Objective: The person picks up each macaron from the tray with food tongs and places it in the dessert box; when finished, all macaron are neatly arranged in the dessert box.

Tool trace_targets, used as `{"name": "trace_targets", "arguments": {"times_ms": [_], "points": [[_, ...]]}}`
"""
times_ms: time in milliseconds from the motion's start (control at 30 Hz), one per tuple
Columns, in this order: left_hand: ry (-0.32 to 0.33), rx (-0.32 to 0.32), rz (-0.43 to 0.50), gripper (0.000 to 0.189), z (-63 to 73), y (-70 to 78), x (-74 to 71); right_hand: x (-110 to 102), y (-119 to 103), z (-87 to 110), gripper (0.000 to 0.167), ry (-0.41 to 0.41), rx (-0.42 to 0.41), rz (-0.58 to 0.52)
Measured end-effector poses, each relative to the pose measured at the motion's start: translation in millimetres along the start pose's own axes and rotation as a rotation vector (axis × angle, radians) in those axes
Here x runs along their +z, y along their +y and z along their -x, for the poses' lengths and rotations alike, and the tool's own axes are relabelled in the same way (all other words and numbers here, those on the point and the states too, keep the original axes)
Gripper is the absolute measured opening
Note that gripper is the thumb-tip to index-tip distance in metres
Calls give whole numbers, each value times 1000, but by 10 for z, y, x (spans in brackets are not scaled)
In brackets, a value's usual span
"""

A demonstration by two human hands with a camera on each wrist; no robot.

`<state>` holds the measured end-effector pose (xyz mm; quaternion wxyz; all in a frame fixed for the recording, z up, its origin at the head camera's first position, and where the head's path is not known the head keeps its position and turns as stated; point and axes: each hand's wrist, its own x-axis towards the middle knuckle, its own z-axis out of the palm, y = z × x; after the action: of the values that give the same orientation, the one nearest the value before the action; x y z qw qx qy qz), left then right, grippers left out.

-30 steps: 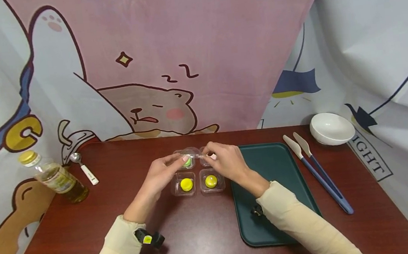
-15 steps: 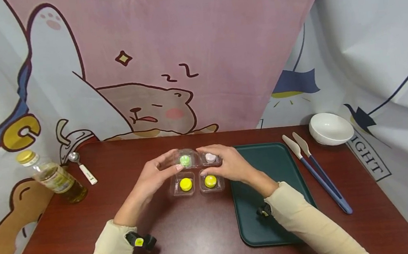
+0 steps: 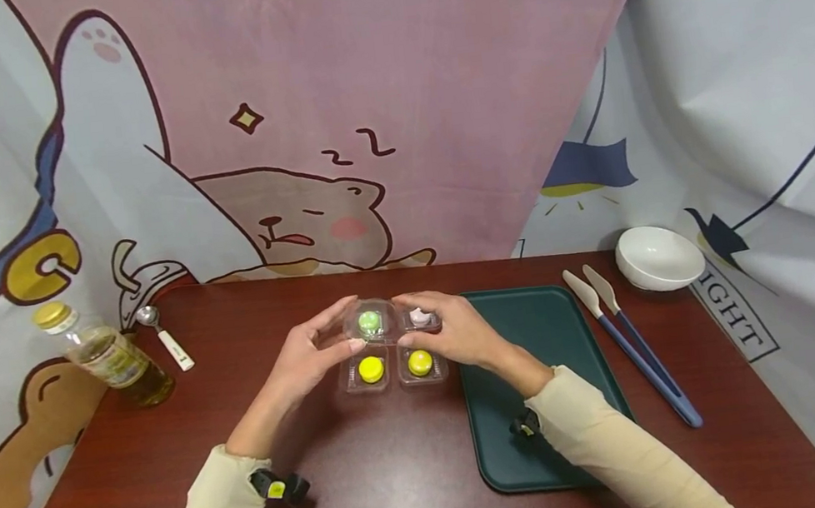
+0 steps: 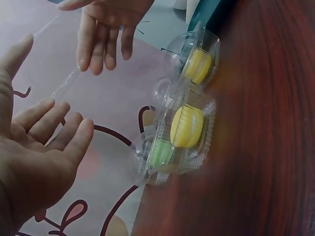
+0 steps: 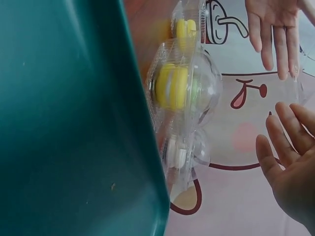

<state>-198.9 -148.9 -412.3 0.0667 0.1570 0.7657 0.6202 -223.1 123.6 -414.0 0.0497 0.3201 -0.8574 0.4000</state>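
In the head view my left hand and right hand face each other over the back of a clear macaron box. Between them they hold a thin clear plastic sheet by its opposite edges, thumbs on the near side and fingers on the far side. Its edges show only as faint lines in the wrist views. Below is the clear macaron box with domed compartments. Two yellow macarons sit in front. A green macaron shows through plastic behind, and a whitish macaron is partly covered by my right hand.
A dark green tray lies right of the box. Beyond it are blue-handled tongs and a white bowl. An oil bottle and a small scoop stand and lie at left. A printed cloth hangs behind the table.
My hands were close together pinching the clear plastic over the back row. They have moved apart sideways, and the green and whitish macarons show more. The box stays in place.
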Motion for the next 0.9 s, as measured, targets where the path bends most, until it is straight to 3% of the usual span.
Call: {"name": "trace_targets", "arguments": {"times_ms": [167,333,467,633,767,900], "points": [[-48,5,-70,71,9,-7,-1,-15,-31,42,67,19,-1,40],[-62,-26,-360,77,70,-28,-72,17,-81,91,70,-11,-11,139],[-81,22,-536,80,126,-60,-125,88,-119,123,73,-37,-32,231],[-85,88,-641,82,166,-102,-137,156,-137,142,78,-75,-52,348],[-93,128,-672,82,177,-164,-118,210,-128,171,82,-78,-57,438],[-82,142,-732,82,199,-207,-124,291,-145,174,82,-79,-66,478]]}}
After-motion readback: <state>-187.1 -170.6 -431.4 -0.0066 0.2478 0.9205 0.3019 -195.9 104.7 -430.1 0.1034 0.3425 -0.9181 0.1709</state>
